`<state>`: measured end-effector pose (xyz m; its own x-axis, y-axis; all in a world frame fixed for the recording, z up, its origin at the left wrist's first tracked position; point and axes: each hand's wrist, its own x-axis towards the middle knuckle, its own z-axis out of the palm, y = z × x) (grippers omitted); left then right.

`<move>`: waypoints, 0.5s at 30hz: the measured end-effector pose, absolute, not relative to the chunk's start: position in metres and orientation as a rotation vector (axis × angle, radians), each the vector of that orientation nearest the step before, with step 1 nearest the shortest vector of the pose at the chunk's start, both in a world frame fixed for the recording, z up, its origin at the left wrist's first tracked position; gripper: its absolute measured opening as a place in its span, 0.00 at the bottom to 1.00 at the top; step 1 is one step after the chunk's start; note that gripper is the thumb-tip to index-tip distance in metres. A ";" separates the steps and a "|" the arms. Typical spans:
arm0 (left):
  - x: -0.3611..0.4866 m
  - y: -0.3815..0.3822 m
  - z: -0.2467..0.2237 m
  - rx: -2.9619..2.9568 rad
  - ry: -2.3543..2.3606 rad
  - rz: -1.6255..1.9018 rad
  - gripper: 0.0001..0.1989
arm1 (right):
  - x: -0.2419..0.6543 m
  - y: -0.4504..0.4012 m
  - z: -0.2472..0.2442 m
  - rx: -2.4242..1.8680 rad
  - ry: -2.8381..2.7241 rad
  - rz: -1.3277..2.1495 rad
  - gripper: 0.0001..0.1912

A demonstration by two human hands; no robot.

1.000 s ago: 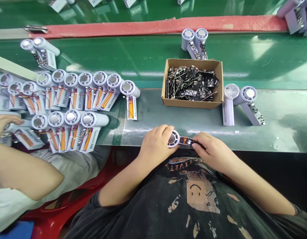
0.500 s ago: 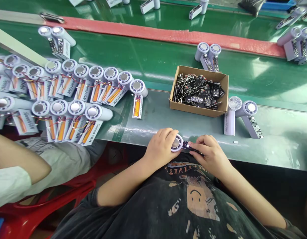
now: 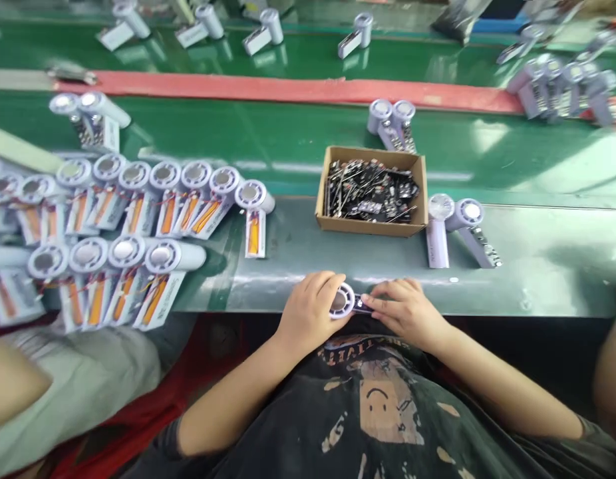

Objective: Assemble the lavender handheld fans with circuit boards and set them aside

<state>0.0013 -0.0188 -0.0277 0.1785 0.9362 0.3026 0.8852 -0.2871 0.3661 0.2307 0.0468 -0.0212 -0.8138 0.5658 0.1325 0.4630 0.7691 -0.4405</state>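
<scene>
L hand (image 3: pixel 308 309) clamped around white fan head (image 3: pixel 340 301); we see only its round face, poking out right of the fingers. R hand (image 3: pixel 405 313) just beside it, hands nearly together, fingers (image 3: pixel 382 296) reaching to small black PCB (image 3: pixel 362 305) that sticks out from the head. Can't tell if R is gripping or only touching. Unit held low over front edge of grey mat (image 3: pixel 537 266), close to our dark T-shirt (image 3: pixel 388 412).

Beyond hands: cardboard box (image 3: pixel 372 226) of loose black PCBs (image 3: pixel 370 193) on mat, further fans (image 3: pixel 465 229) to its R. To L, rows of fans (image 3: pixel 161 256) on SpeedFAN cards (image 3: pixel 155 299), orange cells and thin wires on top. Green belt (image 3: pixel 487 143) behind, w/ red strip (image 3: pixel 288 90). Co-worker's arm (image 3: pixel 8 382) at far L.
</scene>
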 end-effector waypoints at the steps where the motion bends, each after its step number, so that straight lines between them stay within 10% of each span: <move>1: 0.001 -0.018 -0.029 2.360 1.788 0.742 0.25 | 0.232 0.044 -0.024 -0.791 -2.708 0.553 0.17; 15: 0.001 -0.004 -0.019 2.436 1.728 0.723 0.27 | 0.223 0.033 -0.027 -0.886 -2.712 0.399 0.34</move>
